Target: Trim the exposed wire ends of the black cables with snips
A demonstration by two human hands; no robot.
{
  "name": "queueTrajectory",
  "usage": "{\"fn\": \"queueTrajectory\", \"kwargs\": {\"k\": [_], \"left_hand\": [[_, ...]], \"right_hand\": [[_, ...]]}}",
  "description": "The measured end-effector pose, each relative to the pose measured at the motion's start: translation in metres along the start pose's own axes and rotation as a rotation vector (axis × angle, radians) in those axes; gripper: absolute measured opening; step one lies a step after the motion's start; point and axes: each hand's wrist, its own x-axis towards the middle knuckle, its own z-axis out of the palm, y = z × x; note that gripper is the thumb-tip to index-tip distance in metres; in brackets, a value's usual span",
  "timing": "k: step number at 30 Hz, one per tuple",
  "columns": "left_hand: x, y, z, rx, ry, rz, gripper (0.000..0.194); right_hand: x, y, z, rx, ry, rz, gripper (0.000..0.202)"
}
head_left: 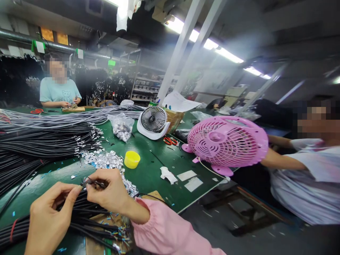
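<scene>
Low at the left, my left hand (50, 216) is closed in a pinch on the end of a black cable (81, 183). Beside it my right hand (111, 189) is closed around a small dark tool (98, 182), whose tip meets the cable end; its exact kind is hard to make out. Under both hands lies a bundle of black cables (92, 226) with stripped, coloured wire ends, resting partly on cardboard. Just beyond the right hand is a heap of silvery foil scraps (106, 159).
More black cables (39, 141) and grey cables (66, 115) cover the left of the green table (151, 184). A yellow tub (132, 159), bag of small parts (122, 127), white fan (153, 122), red scissors (170, 141) and pink fan (225, 141) stand around. Two people sit nearby.
</scene>
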Motion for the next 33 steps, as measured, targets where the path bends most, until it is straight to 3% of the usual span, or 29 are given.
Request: {"fn": "queueTrajectory", "kwargs": {"k": [3, 8, 12, 16, 21, 24, 28, 33], "left_hand": [[0.000, -0.004, -0.003, 0.034, -0.024, -0.012, 0.040], [0.003, -0.025, -0.015, 0.086, -0.152, 0.026, 0.048], [0.006, -0.023, -0.017, 0.113, -0.254, 0.053, 0.057], [0.004, -0.012, -0.011, 0.098, -0.202, 0.017, 0.059], [0.001, -0.008, -0.009, -0.043, -0.088, -0.100, 0.042], [0.004, 0.000, -0.010, -0.060, -0.103, -0.047, 0.033], [0.006, 0.010, -0.009, -0.077, -0.124, 0.039, 0.030], [0.002, 0.000, -0.007, -0.040, -0.101, 0.039, 0.034]], "right_hand": [[0.000, 0.000, -0.001, -0.009, -0.009, -0.016, 0.021], [0.005, -0.014, -0.005, 0.087, 0.061, 0.179, 0.019], [0.007, -0.021, -0.008, 0.138, -0.032, 0.140, 0.026], [0.006, -0.019, -0.007, 0.139, -0.028, 0.101, 0.022], [0.007, -0.014, -0.008, 0.248, -0.066, 0.300, 0.014], [0.008, -0.009, -0.009, 0.335, -0.163, 0.386, 0.013], [0.005, -0.005, -0.009, 0.333, -0.249, 0.338, 0.023], [0.002, -0.013, -0.006, 0.120, -0.138, 0.151, 0.017]]}}
